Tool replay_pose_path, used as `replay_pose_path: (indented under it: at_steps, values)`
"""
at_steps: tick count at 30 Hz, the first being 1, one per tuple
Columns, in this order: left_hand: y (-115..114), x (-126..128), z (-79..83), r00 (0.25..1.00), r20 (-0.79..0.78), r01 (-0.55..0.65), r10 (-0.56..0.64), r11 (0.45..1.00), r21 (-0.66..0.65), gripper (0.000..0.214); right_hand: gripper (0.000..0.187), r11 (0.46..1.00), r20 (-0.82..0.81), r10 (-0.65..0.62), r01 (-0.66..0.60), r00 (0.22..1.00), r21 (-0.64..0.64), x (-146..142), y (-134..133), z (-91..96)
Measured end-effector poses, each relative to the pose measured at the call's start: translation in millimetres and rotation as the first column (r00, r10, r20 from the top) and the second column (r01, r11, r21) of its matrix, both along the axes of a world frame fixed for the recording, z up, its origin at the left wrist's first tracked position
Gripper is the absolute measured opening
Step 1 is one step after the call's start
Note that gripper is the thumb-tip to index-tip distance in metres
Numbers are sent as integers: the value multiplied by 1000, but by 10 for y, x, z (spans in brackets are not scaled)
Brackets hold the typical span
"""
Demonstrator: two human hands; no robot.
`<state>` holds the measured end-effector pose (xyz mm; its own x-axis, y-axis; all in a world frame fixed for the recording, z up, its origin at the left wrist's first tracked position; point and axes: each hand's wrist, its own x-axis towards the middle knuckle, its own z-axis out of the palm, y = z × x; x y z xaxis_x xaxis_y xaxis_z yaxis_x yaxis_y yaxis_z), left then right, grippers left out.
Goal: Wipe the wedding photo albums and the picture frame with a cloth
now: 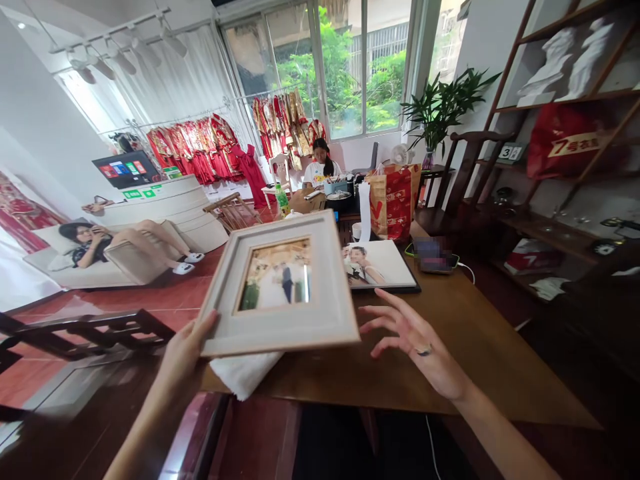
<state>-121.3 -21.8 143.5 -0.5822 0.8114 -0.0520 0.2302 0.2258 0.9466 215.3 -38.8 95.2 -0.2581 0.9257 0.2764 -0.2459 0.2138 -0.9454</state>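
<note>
The left hand (186, 341) is clamped on the lower left corner of a picture frame (283, 283), thumb on its face; the right hand (413, 340), fingers parted and holding nothing, lies just beside the opposite lower corner. The frame tilts above the counter's (465, 353) near left corner, where a white cloth (246, 375) overhangs the near edge. Likely stiff, fairly light and, if glazed, fragile, it is best held by both side rails. Farther back lies a photo panel (387, 263), with a paper bag (395, 200) beyond.
</note>
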Motion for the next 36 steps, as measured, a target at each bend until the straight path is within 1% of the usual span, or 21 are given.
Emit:
replay_pose_path:
  at_steps: [1, 2, 3, 5, 6, 7, 9, 11, 13, 15, 17, 21, 23, 25, 27, 29, 31, 34, 36]
  values:
    - [-102, 120, -48, 994, 92, 65, -65, 998, 0, 35, 52, 1000, -11, -11, 11, 1000, -27, 3, -87, 37]
    - [-196, 233, -107, 982, 150, 112, -112, 994, 5, 37, 54, 997, 3, -52, 52, 999, -49, 22, -169, 50]
    - [-282, 334, -177, 965, 195, 183, -177, 983, -13, 39, 56, 991, 39, -118, 120, 992, -66, 56, -250, 37]
    - [-434, 501, -351, 936, 238, 275, -260, 961, -32, 40, 61, 953, 139, -276, 290, 951, -90, 159, -409, -69]
    - [-501, 570, -450, 936, 230, 293, -267, 952, -87, 40, 63, 926, 192, -342, 365, 920, -97, 223, -487, -156]
    - [-565, 633, -552, 945, 194, 287, -263, 952, -104, 41, 66, 901, 242, -387, 420, 890, -103, 292, -564, -258]
    - [-686, 757, -754, 947, 154, 300, -282, 948, -109, 42, 70, 877, 323, -411, 466, 853, -117, 435, -702, -474]
    - [-803, 890, -925, 936, 177, 329, -303, 933, -144, 45, 70, 872, 386, -392, 471, 835, -132, 565, -806, -652]
    - [-905, 1025, -1048, 948, 171, 288, -269, 952, -102, 45, 66, 867, 460, -365, 476, 809, -149, 665, -861, -752]
    - [-972, 1135, -1120, 944, 193, 288, -269, 954, -82, 45, 62, 869, 553, -322, 472, 768, -150, 731, -859, -773]
    - [-989, 1201, -1149, 944, 161, 305, -290, 949, -80, 44, 59, 885, 643, -272, 449, 716, -126, 769, -806, -748]
    - [-912, 1210, -1137, 939, -26, 337, -342, 933, -124, 41, 55, 911, 772, -215, 407, 598, -61, 785, -616, -686]
    - [-855, 1184, -1118, 925, -124, 342, -360, 928, -147, 38, 53, 921, 807, -193, 386, 558, -47, 778, -521, -674]
    - [-800, 1155, -1100, 894, -213, 363, -395, 915, -175, 33, 53, 931, 838, -181, 364, 515, -23, 768, -444, -675]
    - [-747, 1126, -1080, 841, -306, 395, -446, 893, -216, 29, 54, 934, 877, -185, 358, 444, 16, 755, -387, -692]
    - [-695, 1102, -1054, 769, -401, 416, -498, 866, -279, 24, 55, 928, 912, -202, 368, 357, 62, 740, -347, -722]
    - [-646, 1093, -1017, 687, -485, 402, -541, 839, -367, 20, 55, 920, 927, -220, 379, 304, 94, 727, -318, -754]
    - [-599, 1113, -943, 577, -557, 340, -597, 796, -501, 22, 54, 898, 917, -263, 423, 299, 120, 719, -280, -790]
    - [-591, 1135, -887, 542, -566, 313, -621, 774, -550, 27, 51, 876, 906, -297, 464, 301, 133, 726, -254, -803]
